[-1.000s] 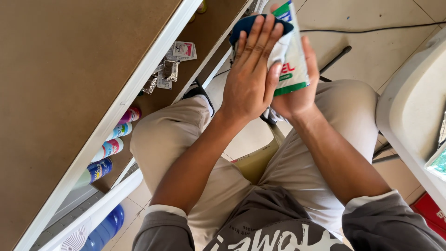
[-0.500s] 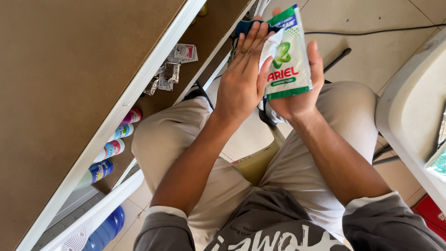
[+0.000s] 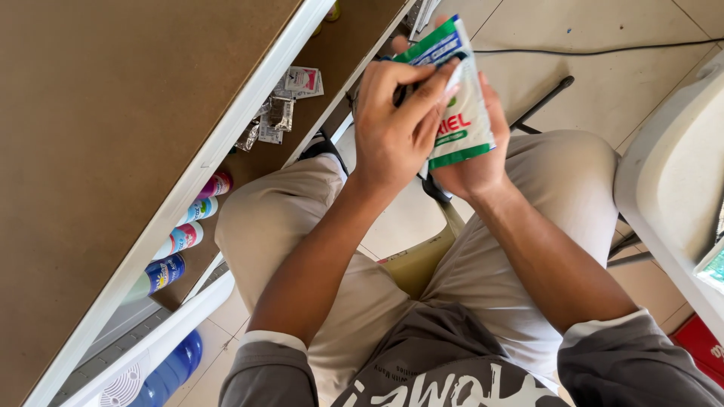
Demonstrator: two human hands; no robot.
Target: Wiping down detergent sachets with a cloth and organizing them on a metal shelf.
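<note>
I sit with both hands raised over my knees. My right hand (image 3: 469, 167) grips a white and green detergent sachet (image 3: 461, 113) from behind and below, its thumb on the right edge. My left hand (image 3: 394, 128) lies across the sachet's left side, fingers pinching its upper corner near the blue and green top strip. A dark object sits behind the sachet, mostly hidden by my left hand.
A brown shelf board with a white edge (image 3: 226, 136) runs along the left. Small foil sachets (image 3: 275, 117) lie on a lower shelf, with several bottles (image 3: 185, 237) below. A white plastic chair (image 3: 671, 188) stands at right; a cable (image 3: 603, 49) crosses the tiled floor.
My left hand, which lay flat over the sachet, has slid off to the left side and now pinches its top corner. The sachet's front has come into view and sits slightly higher.
</note>
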